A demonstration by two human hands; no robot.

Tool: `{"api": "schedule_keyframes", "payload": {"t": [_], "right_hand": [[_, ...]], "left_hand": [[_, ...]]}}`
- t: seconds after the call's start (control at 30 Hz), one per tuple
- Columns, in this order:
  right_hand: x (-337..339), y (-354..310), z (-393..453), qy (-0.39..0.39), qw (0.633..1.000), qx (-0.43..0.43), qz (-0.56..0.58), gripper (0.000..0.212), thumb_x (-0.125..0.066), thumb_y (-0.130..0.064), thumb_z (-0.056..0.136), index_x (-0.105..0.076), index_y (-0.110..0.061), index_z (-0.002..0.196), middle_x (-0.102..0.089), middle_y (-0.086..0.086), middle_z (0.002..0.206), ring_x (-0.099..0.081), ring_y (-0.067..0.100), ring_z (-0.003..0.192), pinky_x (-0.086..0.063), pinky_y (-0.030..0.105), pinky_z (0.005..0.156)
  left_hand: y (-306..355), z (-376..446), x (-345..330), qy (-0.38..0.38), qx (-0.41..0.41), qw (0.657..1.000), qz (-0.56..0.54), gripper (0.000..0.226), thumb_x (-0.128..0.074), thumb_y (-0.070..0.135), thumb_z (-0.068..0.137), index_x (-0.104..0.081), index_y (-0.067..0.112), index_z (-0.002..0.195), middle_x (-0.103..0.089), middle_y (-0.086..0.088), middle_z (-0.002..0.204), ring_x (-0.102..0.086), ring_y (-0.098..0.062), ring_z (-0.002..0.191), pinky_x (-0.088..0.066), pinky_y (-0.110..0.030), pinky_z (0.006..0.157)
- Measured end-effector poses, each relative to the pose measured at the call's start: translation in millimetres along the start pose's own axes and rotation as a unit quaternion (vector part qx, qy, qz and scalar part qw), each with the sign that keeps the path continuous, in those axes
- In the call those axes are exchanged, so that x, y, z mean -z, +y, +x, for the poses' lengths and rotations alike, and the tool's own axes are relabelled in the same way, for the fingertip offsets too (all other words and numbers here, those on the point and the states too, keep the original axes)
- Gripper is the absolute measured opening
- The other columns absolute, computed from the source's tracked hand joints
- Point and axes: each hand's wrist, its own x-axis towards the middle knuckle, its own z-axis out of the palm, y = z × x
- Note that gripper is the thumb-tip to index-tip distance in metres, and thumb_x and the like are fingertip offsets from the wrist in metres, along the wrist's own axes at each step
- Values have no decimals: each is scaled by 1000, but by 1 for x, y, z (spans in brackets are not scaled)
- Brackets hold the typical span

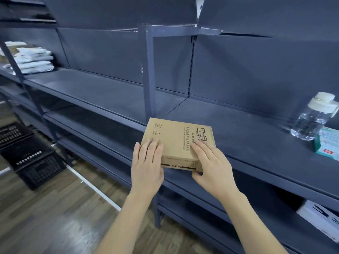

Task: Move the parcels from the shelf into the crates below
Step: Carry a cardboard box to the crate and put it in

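A brown cardboard parcel [178, 142] with dark print lies at the front edge of the dark grey shelf [247, 142], its near end hanging over the edge. My left hand [147, 166] holds its near left corner, fingers flat on top. My right hand [211, 165] grips the near right corner, fingers on top and thumb under the front face. Black plastic crates [31, 158] stand stacked on the wooden floor at the left, below the shelves. A pile of white soft parcels [34, 60] lies at the far left of the same shelf level.
A clear water bottle with a cream lid [311, 119] stands on the shelf at the right, next to a teal and white box [328, 143]. A white box [321, 219] sits on a lower shelf at the right. A shelf upright [147, 74] rises just behind the parcel.
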Motion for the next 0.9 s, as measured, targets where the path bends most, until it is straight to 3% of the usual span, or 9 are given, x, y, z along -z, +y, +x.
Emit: {"api": "schedule_keyframes", "payload": {"t": [0.17, 0.37, 0.63, 0.8, 0.9], "right_hand": [[-5, -61, -13, -35, 994, 88, 48, 80, -85, -30, 49, -61, -13, 124, -62, 1, 126, -59, 21, 117, -48, 38, 94], [-29, -160, -30, -104, 967, 177, 153, 79, -84, -34, 48, -62, -18, 122, -62, -4, 126, -61, 16, 112, -50, 30, 91], [-68, -293, 4, -108, 912, 309, 249, 80, -89, -30, 52, -60, -11, 124, -60, 3, 128, -59, 24, 116, -38, 36, 100], [-111, -349, 40, -111, 883, 351, 290, 79, -89, -31, 54, -61, -13, 125, -61, 1, 129, -58, 22, 117, -33, 33, 100], [-143, -376, 73, -101, 873, 369, 303, 80, -91, -31, 51, -61, -13, 124, -61, 0, 128, -57, 21, 117, -33, 32, 100]], "left_hand": [[-37, -73, 43, -20, 66, 998, 1, 85, -75, 1, 45, -44, 10, 123, -57, -12, 126, -42, -28, 121, -21, -46, 111], [-103, -165, 106, -55, 170, 983, 31, 76, -81, 6, 35, -62, 8, 109, -62, -9, 117, -43, -23, 115, -18, -35, 108], [-184, -234, 171, -46, 293, 944, 141, 68, -84, 4, 43, -59, 5, 107, -61, -13, 120, -47, -33, 116, -48, -45, 92], [-240, -243, 176, -49, 328, 926, 182, 64, -85, 8, 47, -62, 6, 107, -61, -13, 121, -44, -27, 118, -45, -50, 98], [-277, -234, 164, -44, 345, 917, 196, 67, -87, 11, 49, -57, 11, 108, -58, -11, 127, -41, -27, 123, -32, -46, 106]]}}
